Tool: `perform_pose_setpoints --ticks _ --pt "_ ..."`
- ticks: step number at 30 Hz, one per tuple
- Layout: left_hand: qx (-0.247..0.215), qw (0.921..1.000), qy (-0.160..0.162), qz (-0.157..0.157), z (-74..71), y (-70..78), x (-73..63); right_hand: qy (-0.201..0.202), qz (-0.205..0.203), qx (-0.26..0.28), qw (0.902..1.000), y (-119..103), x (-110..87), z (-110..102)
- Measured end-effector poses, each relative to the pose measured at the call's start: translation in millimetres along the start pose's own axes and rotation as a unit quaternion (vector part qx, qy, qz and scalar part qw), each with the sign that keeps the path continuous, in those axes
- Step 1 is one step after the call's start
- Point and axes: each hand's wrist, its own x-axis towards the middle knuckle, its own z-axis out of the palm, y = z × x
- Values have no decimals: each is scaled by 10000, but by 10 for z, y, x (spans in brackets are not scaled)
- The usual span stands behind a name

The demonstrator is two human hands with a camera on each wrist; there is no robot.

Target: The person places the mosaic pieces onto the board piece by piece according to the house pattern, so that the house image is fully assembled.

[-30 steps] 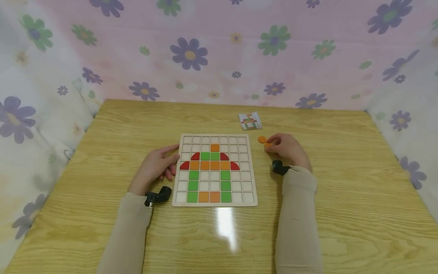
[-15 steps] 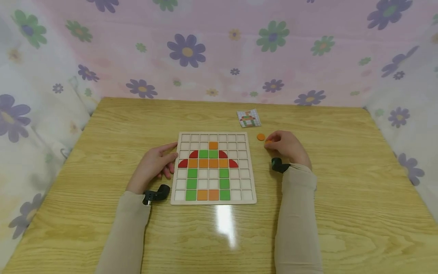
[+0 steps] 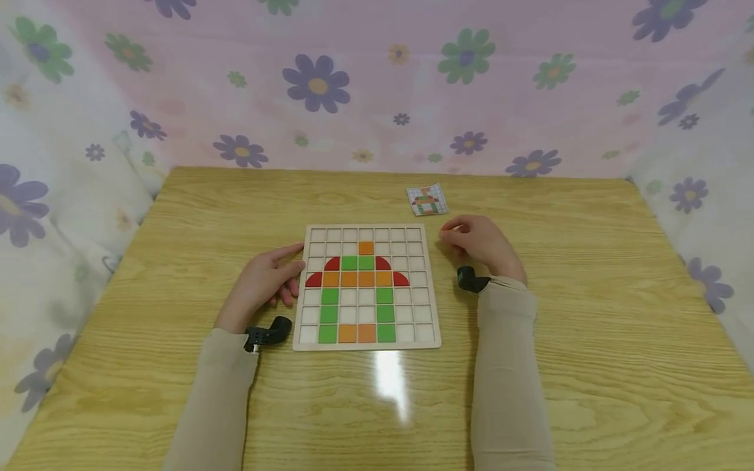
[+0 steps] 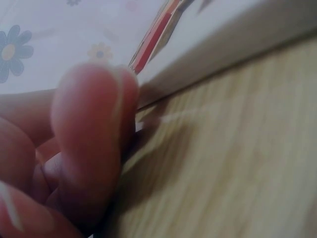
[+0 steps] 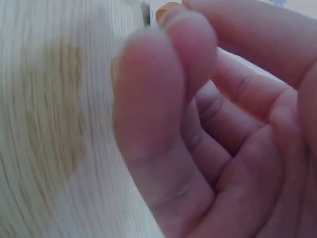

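Note:
In the head view a square wooden grid board [image 3: 358, 305] lies flat, with green squares [image 3: 329, 296], orange squares [image 3: 366, 248] and red quarter-round tiles [image 3: 401, 279] in its cells. My left hand [image 3: 259, 281] rests on the table at the board's left edge, thumb and forefinger extended to its side. Right of the board's upper corner, my right hand [image 3: 480, 242] pinches with thumb and forefinger. An orange disc [image 5: 168, 10] shows at those fingertips in the right wrist view, partly covered. The head view shows neither orange disc now; the right hand covers that spot.
A small printed card [image 3: 427, 200] with a coloured grid figure lies behind the board's right corner. The wooden table [image 3: 618, 314] meets flowered cloth [image 3: 365, 85] at the back and sides. Black wrist mounts [image 3: 271, 332] sit on both wrists.
My right hand has moved left and slightly away from me, over the place where the other orange disc lay. The left hand stays at the board's edge. The head view has tilted slightly.

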Motion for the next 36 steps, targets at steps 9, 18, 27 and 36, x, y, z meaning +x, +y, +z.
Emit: perform_pose_setpoints --ticks 9,18,27,36 --pt "-66 10000 51 -25 -15 7 -30 -267 -391 -426 9980 -169 68 115" --pt "-89 9999 51 -33 -21 11 -27 -500 -539 -472 9962 -280 127 230" --pt "-82 10000 12 55 -23 29 -23 -677 -767 -343 9942 -350 195 383" --pt "-150 9998 -17 88 -6 23 -21 -770 -750 -379 9935 -464 253 510"
